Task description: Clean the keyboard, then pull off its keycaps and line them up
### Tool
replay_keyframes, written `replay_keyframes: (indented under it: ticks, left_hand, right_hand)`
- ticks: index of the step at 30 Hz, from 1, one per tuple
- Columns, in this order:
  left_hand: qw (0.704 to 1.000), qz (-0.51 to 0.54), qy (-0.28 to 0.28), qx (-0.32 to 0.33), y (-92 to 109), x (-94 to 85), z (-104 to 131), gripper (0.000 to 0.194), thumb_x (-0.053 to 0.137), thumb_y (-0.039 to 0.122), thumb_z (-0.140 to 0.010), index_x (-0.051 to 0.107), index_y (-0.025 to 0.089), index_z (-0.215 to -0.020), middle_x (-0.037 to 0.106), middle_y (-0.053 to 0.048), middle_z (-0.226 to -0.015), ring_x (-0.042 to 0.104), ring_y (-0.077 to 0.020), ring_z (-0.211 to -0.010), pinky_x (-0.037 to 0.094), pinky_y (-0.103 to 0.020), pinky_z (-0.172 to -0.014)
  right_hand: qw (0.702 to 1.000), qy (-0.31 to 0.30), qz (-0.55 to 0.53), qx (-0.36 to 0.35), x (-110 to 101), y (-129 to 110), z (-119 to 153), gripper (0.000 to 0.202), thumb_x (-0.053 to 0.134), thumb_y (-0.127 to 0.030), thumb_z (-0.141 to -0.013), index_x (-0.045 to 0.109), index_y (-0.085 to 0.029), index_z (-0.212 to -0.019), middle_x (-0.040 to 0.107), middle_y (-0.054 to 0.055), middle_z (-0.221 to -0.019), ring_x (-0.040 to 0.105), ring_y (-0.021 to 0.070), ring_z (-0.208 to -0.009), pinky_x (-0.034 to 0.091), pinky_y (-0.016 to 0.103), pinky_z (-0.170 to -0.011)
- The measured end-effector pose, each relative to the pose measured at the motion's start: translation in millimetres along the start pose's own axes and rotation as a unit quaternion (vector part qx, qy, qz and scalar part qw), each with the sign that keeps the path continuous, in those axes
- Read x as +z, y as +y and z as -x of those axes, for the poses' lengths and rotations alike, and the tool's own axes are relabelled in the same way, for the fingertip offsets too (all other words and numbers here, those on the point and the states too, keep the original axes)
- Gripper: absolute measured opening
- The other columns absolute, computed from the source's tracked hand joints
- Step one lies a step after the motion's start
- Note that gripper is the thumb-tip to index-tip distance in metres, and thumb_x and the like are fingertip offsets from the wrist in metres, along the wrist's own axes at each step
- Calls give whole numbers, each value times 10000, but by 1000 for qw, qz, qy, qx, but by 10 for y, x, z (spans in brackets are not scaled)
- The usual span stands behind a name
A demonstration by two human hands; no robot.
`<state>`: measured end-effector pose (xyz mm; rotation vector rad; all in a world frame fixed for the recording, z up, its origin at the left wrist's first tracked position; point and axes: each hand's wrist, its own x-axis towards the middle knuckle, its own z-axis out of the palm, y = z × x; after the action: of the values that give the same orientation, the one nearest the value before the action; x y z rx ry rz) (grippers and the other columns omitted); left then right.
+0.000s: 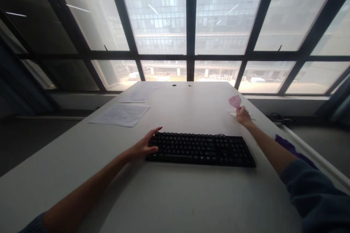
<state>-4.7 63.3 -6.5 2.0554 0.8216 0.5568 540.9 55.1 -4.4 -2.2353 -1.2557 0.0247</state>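
A black keyboard [202, 149] lies across the white table in front of me. My left hand [144, 145] is at its left end, thumb and fingers apart around the corner and touching it. Farther off on the right, my right hand [244, 115] is closed on the handle of a pink object with a round, ringed head [235, 101], which is held up above the table. Something whitish and crumpled [232, 113] lies under and beside that hand, partly hidden by it.
Printed sheets of paper [120, 115] lie at the left on the white table [175, 196]. Two small dark items are near the far edge. A purple cloth [294, 148] is by the right edge, beneath my right arm. Large windows stand beyond.
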Motion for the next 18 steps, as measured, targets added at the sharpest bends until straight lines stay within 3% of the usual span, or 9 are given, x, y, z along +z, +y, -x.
replay_keyframes:
  ticks: [2,4,7,9,12,15,18]
  left_hand:
    - [999,-12,-44,29,-41,-58,69,1178,785,638,-673,134,262,-1581,340,-164,-1557,368,-376,-1411,306,-540,-1159]
    - [995,-57,-59,56,-39,-97,116,1259,842,609,-611,109,290,-1584,212,-154,-1613,220,-400,-1474,207,-564,-1197]
    - [988,-121,-72,66,13,-106,156,1307,870,562,-596,58,307,-1587,123,-145,-1633,138,-413,-1490,165,-581,-1206]
    - [985,-149,-67,57,47,-80,180,1314,877,505,-612,18,313,-1587,148,-144,-1620,177,-408,-1477,199,-579,-1200]
    - [983,-168,-34,61,54,-18,232,1303,872,429,-634,-11,311,-1585,222,-147,-1580,243,-389,-1453,233,-569,-1192]
    - [983,-169,-3,72,12,42,306,1357,889,426,-600,-36,299,-1584,281,-163,-1538,282,-396,-1430,256,-580,-1177]
    - [983,-172,24,65,-45,81,367,1409,901,442,-578,-80,298,-1580,270,-176,-1549,277,-413,-1431,264,-598,-1165]
  right_hand:
    - [996,7,-84,-19,15,-136,91,334,361,-322,-989,493,-94,-1193,692,182,-978,667,223,-775,479,320,-731]
    - [983,-3,-173,-64,15,-331,236,315,376,-312,-963,507,-119,-1174,699,110,-867,629,185,-643,458,288,-647]
    - [973,12,-177,-147,-38,-715,547,270,457,-310,-914,591,-145,-1080,683,77,-786,597,190,-647,415,281,-631]
    - [968,-4,-161,-191,-88,-995,806,268,449,-315,-928,621,-161,-1064,687,78,-820,598,199,-702,400,283,-657]
    - [952,-78,-152,-253,-114,-1382,1245,362,333,-365,-1008,638,-176,-1063,682,66,-822,593,194,-727,393,276,-680]
    - [928,-122,-131,-328,-45,-1690,1665,359,310,-318,-1035,625,-208,-1169,685,78,-1014,607,187,-864,393,266,-754]
    - [908,-157,-71,-382,73,-1917,1969,365,304,-307,-1049,590,-248,-1268,656,71,-1016,597,172,-842,381,255,-741]
